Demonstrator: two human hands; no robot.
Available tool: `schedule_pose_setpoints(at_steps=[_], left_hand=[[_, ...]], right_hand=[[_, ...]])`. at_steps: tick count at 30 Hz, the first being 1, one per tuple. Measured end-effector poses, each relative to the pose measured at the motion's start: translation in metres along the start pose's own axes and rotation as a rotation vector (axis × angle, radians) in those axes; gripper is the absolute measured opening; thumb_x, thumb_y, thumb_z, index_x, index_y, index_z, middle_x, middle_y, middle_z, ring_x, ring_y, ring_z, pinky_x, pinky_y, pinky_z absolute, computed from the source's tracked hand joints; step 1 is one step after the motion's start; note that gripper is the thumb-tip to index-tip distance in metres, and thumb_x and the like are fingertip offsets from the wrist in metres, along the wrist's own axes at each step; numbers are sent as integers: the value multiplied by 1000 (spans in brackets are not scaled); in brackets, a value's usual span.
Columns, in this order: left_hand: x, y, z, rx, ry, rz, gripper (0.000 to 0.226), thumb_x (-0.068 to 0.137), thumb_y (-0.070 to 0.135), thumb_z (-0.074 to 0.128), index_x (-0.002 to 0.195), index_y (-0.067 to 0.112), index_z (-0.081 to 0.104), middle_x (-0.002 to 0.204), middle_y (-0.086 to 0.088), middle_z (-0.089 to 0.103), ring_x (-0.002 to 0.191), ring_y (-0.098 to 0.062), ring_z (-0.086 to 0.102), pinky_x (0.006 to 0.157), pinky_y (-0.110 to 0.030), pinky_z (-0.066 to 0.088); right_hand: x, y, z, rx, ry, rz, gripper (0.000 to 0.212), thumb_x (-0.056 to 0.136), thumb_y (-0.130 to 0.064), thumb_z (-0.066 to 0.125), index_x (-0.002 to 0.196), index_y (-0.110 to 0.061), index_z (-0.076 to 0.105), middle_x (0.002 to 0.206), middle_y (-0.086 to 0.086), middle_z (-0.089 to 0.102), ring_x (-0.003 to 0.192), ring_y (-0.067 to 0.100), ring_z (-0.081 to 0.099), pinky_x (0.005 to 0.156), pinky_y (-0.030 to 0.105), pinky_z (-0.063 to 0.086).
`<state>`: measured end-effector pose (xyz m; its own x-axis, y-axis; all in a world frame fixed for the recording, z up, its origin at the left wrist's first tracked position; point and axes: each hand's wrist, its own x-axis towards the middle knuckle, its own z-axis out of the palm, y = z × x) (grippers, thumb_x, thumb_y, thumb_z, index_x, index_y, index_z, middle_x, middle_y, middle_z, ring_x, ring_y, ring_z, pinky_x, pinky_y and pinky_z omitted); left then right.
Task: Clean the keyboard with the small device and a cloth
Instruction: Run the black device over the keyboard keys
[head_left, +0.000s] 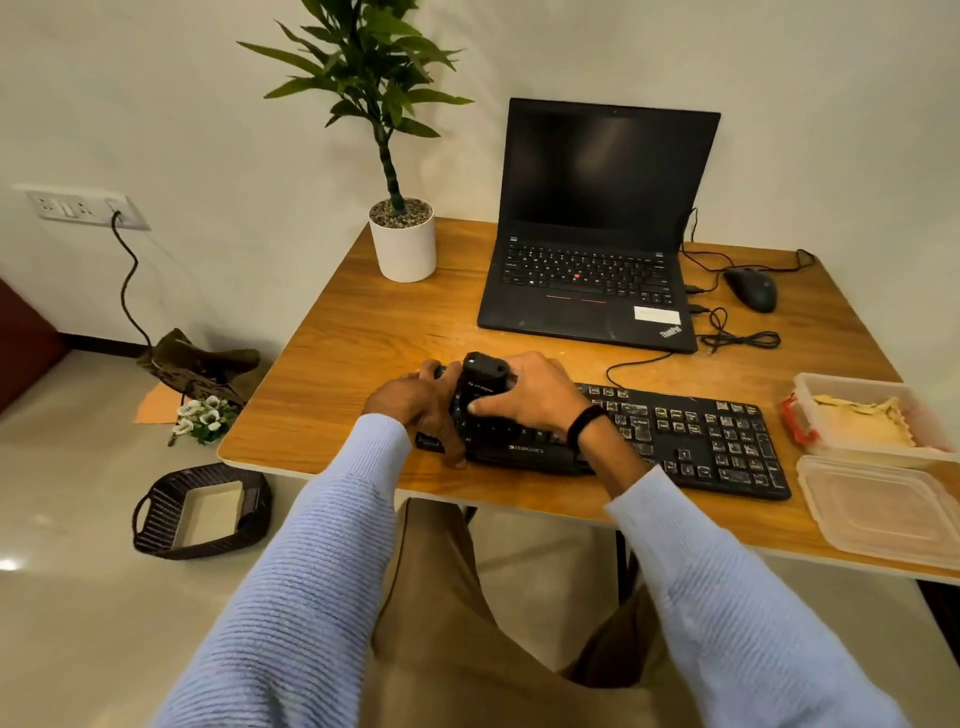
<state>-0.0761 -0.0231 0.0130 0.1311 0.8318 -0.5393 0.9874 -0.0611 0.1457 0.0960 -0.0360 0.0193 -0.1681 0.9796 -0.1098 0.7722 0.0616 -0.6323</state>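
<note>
Right grip (530, 400) clasps device (485, 382); left grip (415, 405), keyboard (701, 447).

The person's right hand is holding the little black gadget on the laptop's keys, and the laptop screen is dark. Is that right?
Not quite. The head view shows the right hand holding the small black device on the left part of the black keyboard lying in front of the laptop, not on the laptop's keys. The laptop screen is dark, as you said.
</note>
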Motion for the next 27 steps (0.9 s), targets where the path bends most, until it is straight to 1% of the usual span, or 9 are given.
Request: schedule_pose_setpoints(at_steps=[4, 7, 8, 11, 14, 18, 21, 25, 27], left_hand=[[1, 1, -1, -45, -11, 14, 144, 46, 39, 98, 152, 47, 0, 163, -1, 10, 144, -38, 27, 108, -61, 39], [-1, -1, -2, -11, -4, 4, 144, 50, 42, 96, 156, 39, 0, 164, -1, 11, 145, -36, 27, 107, -57, 40], [-1, -1, -2, -9, -9, 7, 144, 50, 42, 97, 156, 38, 0, 164, -1, 12, 145, -36, 28, 107, -57, 40], [1, 0, -2, -31, -13, 17, 145, 47, 40, 98, 154, 44, -1, 162, -2, 15, 143, -37, 29, 107, -60, 40], [0, 0, -3, -15, -6, 10, 144, 48, 41, 97, 154, 42, 0, 162, -3, 15, 143, -38, 30, 105, -59, 41], [3, 1, -1, -36, -5, 20, 145, 45, 40, 98, 153, 45, 2, 161, -3, 16, 142, -38, 31, 106, -60, 40], [3, 0, -2, -36, -9, 15, 145, 46, 40, 98, 154, 45, 1, 161, -4, 16, 142, -39, 31, 106, -61, 41], [4, 3, -2, -35, -23, 7, 145, 45, 39, 98, 153, 46, 2, 162, -3, 14, 142, -39, 33, 106, -59, 42], [3, 3, -3, -38, -20, -1, 144, 45, 39, 99, 152, 47, 2, 163, -4, 13, 142, -39, 32, 106, -60, 42]], right_hand=[[11, 0, -2, 44, 267, 74, 24, 75, -41, 75, 88, -22, 67, 89, 1, 69, 90, 20, 62, 77, 30, 47], [10, -8, -1, 19, -35, 20, 26, 71, -43, 79, 81, -24, 65, 82, -4, 65, 80, 16, 59, 67, 27, 45], [12, -7, 1, 23, -21, 29, 27, 71, -43, 79, 84, -24, 66, 84, -3, 66, 82, 15, 60, 68, 28, 47], [13, 1, -2, 1, 278, 59, 23, 74, -38, 76, 88, -22, 67, 85, -3, 66, 87, 18, 61, 71, 26, 44], [7, 1, -9, -77, 0, 21, 24, 72, -41, 79, 84, -24, 65, 79, -7, 63, 78, 14, 59, 60, 25, 42], [0, 17, -19, -69, 256, 57, 23, 75, -35, 77, 92, -21, 69, 88, -1, 69, 85, 17, 63, 67, 25, 45], [-11, 17, -27, -62, -125, 37, 29, 72, -36, 81, 95, -24, 69, 92, -6, 68, 83, 11, 60, 67, 23, 47], [-15, 29, -35, -72, 140, 96, 31, 73, -41, 79, 95, -20, 68, 92, -1, 68, 90, 17, 63, 73, 28, 49], [-20, 28, -38, -80, -43, 58, 29, 72, -40, 81, 92, -24, 68, 92, -4, 68, 87, 15, 62, 72, 28, 50]])
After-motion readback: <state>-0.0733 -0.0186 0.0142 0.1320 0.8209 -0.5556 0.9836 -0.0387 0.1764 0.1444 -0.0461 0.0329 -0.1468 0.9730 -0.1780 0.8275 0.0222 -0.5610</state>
